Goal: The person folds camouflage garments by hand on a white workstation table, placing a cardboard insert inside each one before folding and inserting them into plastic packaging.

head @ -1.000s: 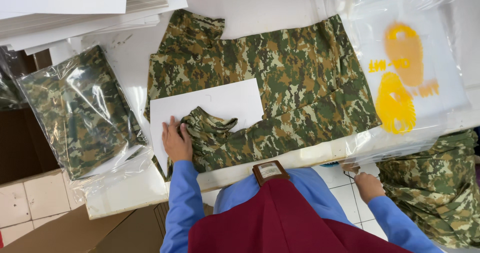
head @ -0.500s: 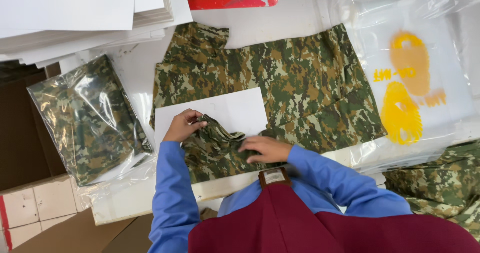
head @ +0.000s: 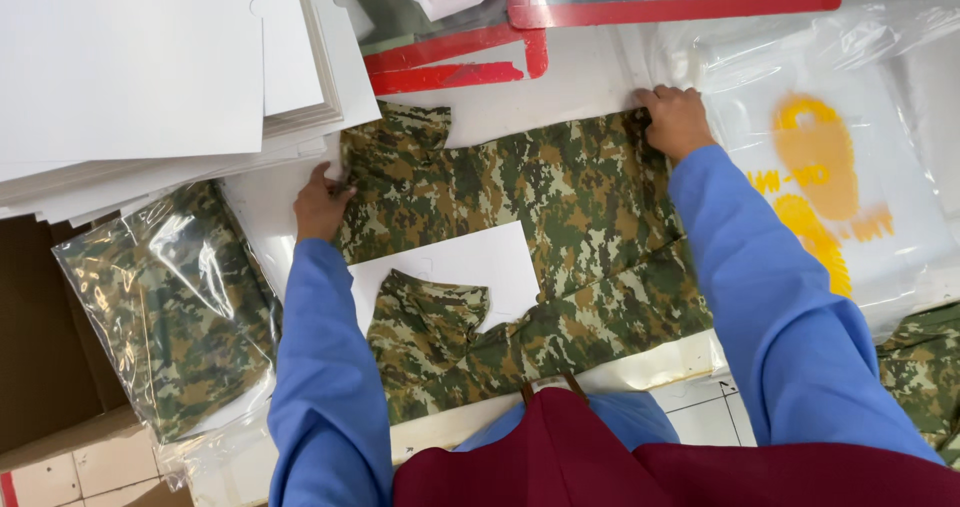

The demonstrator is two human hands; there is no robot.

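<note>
Camouflage shirt (head: 560, 207) lies flat on the white table (head: 560, 87), its far corners pinched by the left hand (head: 318, 207) at nine o'clock and the right hand (head: 675, 119) at two o'clock. White cardboard (head: 470, 262) rests on it; a bagged shirt (head: 170, 307) lies at eight o'clock.

This is looking like a garment packing workshop: a stack of white cardboard sheets (head: 130, 77) is sitting at the upper left, a bagged camouflage garment (head: 165, 307) is lying at the left, and clear plastic bags (head: 830, 167) are piling at the right.
</note>
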